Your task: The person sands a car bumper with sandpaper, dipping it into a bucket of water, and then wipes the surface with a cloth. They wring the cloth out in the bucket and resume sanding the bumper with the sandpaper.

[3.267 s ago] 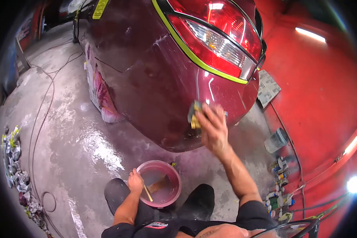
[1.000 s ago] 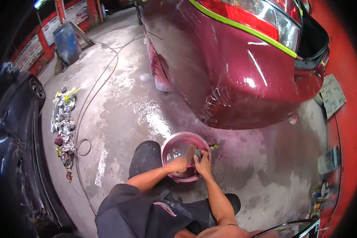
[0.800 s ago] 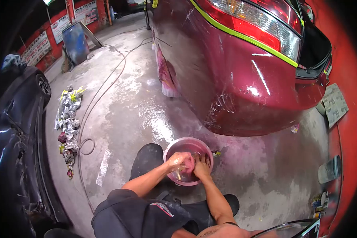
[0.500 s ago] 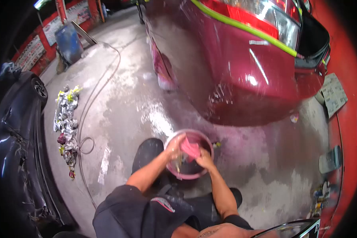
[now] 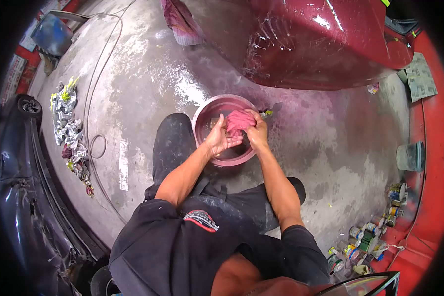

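A pink basin point(image 5: 202, 114) of cloudy water stands on the wet concrete floor between my knees. Over it, both hands squeeze a wet pink rag point(image 5: 238, 120). My left hand point(image 5: 219, 139) clasps the rag from the left and below. My right hand point(image 5: 257, 131) grips it from the right. A brownish flat piece lies in the basin behind my left hand, mostly hidden. The maroon car's rear bumper point(image 5: 311, 54) rises just beyond the basin, streaked with water.
A dark car point(image 5: 15, 187) stands close on the left. Crumpled masking paper point(image 5: 66, 128) and a hose point(image 5: 96, 148) lie on the floor. Several paint cans point(image 5: 370, 237) line the red wall at right, with a grey bucket point(image 5: 410, 157) and newspaper point(image 5: 422, 76).
My hands went from sanding the bumper to the basin, then lifted a pink rag out of the water. My head has tilted down, so the car's tail lamp has left view.
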The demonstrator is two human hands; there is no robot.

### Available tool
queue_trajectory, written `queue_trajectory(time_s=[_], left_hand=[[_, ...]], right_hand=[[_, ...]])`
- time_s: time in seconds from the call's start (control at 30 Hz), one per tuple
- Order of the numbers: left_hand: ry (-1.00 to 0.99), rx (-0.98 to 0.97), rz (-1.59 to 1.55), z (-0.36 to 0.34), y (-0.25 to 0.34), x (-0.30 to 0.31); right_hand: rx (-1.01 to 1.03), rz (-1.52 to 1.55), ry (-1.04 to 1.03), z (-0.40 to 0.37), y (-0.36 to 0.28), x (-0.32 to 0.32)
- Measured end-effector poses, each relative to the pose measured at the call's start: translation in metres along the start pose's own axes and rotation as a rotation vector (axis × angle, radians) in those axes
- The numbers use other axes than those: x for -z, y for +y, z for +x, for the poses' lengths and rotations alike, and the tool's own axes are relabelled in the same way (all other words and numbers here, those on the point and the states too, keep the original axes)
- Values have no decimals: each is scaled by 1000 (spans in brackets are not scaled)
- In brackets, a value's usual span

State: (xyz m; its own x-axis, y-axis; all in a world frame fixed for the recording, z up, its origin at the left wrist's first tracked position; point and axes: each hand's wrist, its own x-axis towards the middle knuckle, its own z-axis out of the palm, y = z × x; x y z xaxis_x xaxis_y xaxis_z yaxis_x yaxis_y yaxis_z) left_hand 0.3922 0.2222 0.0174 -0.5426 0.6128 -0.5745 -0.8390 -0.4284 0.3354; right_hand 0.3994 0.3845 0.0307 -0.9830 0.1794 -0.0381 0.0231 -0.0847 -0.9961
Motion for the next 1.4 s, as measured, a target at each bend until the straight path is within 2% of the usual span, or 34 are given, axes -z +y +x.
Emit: queue_trajectory(time_s=[0.03, 0.07, 0.1, 0.13, 0.17, 0.23, 0.27, 0.3, 0.33, 0.4, 0.47, 0.53, 0.57, 0.63, 0.67, 0.73, 0.8, 0.83, 0.87, 0.93, 1.0, 1.03, 1.07, 1.17, 1.2, 1.23, 1.27, 1.33, 1.37, 1.4], left_hand=[[-36, -61, -16, -2, 3, -7], [-72, -123, -32, -5, 5, -13], [-135, -83, -25, -10, 10, -16], [-180, -146, -50, 5, 11, -10], [-159, -74, 31, 11, 15, 2], [-136, -7, 118, -9, 29, -12], [-20, 0, 186, -18, 33, -19], [94, -2, 254, -23, 40, -22], [-40, 108, 300, 9, 49, 24], [-134, 122, 524, 19, 61, 40], [-56, 145, 577, 14, 72, 37], [-66, 95, 808, -15, 77, -8], [-51, 66, 798, 4, 79, -1], [-337, 464, 926, 55, 56, 39], [-295, 624, 925, 43, 57, 19], [-358, 654, 1084, 24, 65, -14], [-373, 664, 1196, 35, 72, -20], [-330, 510, 1426, 28, 69, -28], [-286, 352, 1638, 21, 59, -34], [-179, 2, 2028, -1, 38, -44], [-45, -418, 2372, -11, 21, -52], [17, -311, 2391, -8, 18, -48], [8, -316, 2398, -9, 17, -45], [63, -679, 2364, -16, 18, -41], [48, -688, 2371, -15, 21, -37], [-23, -828, 2432, -10, 22, -32], [-98, -974, 2488, -6, 25, -29], [-183, -1058, 2542, -9, 32, -31], [-206, -1176, 2479, -11, 34, -31], [-231, -1293, 2409, -12, 37, -31]], right_hand=[[-3, -200, -64, -7, -6, 1], [-5, -198, -62, -17, -9, -4], [214, -412, -128, -28, -12, -12], [438, -624, -193, -33, -13, -17], [441, -622, -192, -35, -14, -16], [603, -862, -338, -36, -14, -9], [611, -857, -331, -35, -17, -2], [279, -525, -400, -33, -24, 8], [-40, -187, -467, -29, -31, 15], [-131, -87, -445, -28, -37, 20], [415, -752, -439, -30, -35, 18], [422, -1038, -531, -40, -35, 5], [418, -1100, -554, -44, -32, -2], [488, -1036, -535, -38, -13, -1], [550, -969, -484, -38, -5, 0], [503, -936, -507, -41, 2, 2], [308, -924, -363, -31, 21, -2], [346, -945, -273, -33, 16, 0], [341, -948, -273, -34, 13, 2], [14, -1057, -303, -33, 6, 1], [-2, -1082, -297, -33, 14, 1], [-11, -1095, -281, -29, 18, 0], [-12, -1095, -270, -26, 22, -2], [83, -952, -242, -16, 38, -3], [191, -858, -256, -8, 53, -1], [298, -765, -268, -6, 55, 2], [302, -768, -251, -3, 56, 7], [-119, -758, -486, 0, 44, 6], [-154, -647, -477, -1, 37, 3], [-501, -339, -472, -7, 15, 4]])
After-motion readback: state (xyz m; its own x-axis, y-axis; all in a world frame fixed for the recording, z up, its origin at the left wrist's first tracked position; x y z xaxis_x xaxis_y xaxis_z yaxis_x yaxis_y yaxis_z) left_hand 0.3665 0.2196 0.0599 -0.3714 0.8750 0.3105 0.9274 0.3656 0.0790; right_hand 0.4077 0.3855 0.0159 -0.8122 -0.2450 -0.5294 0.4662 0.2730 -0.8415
